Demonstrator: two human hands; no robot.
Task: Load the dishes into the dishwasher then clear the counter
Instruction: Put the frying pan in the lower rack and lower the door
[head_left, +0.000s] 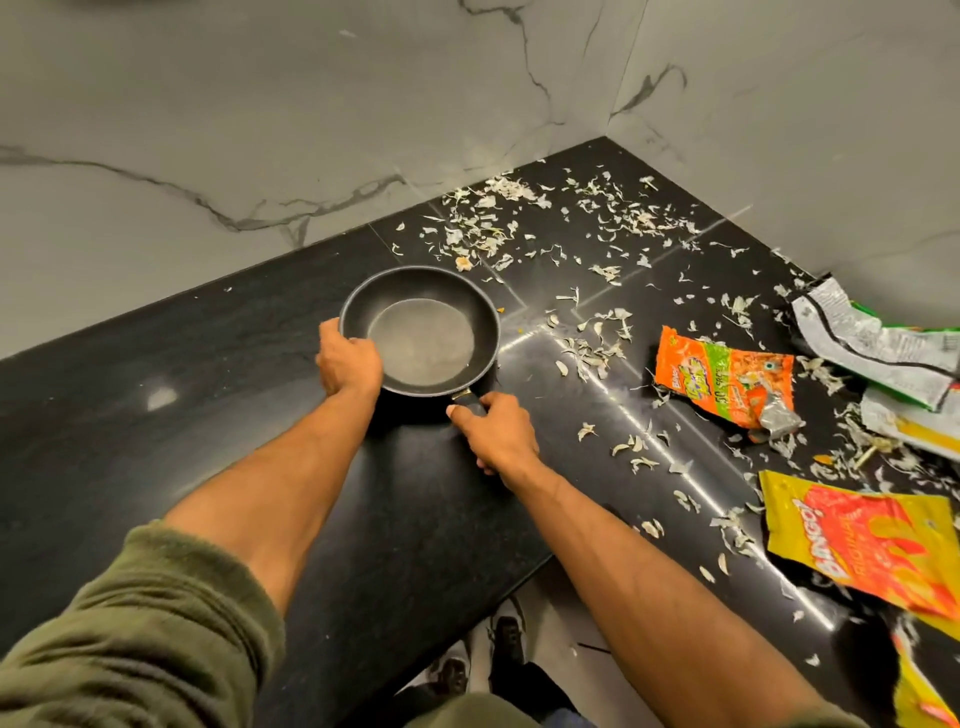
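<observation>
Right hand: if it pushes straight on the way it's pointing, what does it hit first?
The right hand grips the handle and points along it, so it would most likely meet the side of the pan first, just ahead of the thumb.

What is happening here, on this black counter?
A person holds a small black pan with both hands: the left hand grips its rim and the right hand grips its handle. I cannot tell whether the pan rests on the counter or is just lifted. Dry white peels and snack wrappers lie scattered to the right, not yet cleared.
</observation>
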